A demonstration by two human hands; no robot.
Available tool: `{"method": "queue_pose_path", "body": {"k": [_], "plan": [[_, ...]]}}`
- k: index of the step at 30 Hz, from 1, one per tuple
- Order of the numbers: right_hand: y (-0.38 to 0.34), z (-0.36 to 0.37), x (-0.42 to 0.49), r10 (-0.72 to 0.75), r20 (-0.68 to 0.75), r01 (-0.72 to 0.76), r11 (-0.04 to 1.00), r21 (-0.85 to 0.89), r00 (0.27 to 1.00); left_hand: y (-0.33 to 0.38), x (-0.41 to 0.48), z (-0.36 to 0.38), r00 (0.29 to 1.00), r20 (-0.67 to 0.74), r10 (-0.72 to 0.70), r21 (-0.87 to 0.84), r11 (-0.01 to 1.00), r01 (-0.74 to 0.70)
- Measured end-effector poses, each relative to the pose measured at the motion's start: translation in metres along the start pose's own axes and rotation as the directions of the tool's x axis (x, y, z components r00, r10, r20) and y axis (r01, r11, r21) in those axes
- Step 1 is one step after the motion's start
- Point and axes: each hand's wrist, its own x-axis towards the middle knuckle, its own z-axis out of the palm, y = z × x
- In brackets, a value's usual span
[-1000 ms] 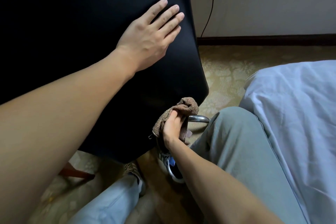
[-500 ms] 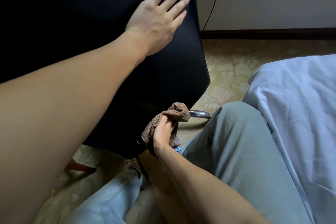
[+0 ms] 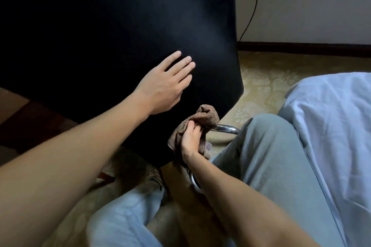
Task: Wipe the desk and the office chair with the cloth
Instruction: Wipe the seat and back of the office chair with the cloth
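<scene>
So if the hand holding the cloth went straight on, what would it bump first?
Probably the black chair: the right hand points up at its lower edge, cloth leading. Depth is unclear, and the metal tube sits close beside.

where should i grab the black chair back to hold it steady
The chair back is broad and flat, so the left hand only lies on it. Probably grip its bare right edge, fingers curling round from the right.
</scene>
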Motion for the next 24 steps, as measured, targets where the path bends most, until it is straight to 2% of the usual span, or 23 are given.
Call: {"method": "queue_pose_path", "body": {"k": [5,9,15,20,24], "plan": [[-0.001,0.013,-0.024,-0.031,0.019,0.031,1.000,0.002,0.999,0.023,-0.055,-0.001,0.996,0.091,0.025,0.037,0.999,-0.029],[-0.002,0.026,-0.041,-0.056,0.020,0.056,0.998,0.030,0.998,0.016,-0.082,0.003,0.983,0.177,-0.044,0.075,0.997,0.032],[0.002,0.032,-0.046,-0.051,0.032,0.051,0.998,0.023,0.998,0.007,-0.089,0.014,0.974,0.226,-0.021,0.111,0.994,-0.005],[0.001,0.031,-0.044,-0.073,0.014,0.073,0.997,0.036,0.997,-0.004,-0.080,0.018,0.963,0.259,0.074,0.175,0.977,-0.122],[-0.001,0.027,-0.041,-0.096,0.008,0.096,0.995,0.024,0.995,0.001,-0.062,0.016,0.964,0.256,0.072,0.213,0.968,-0.129]]}}
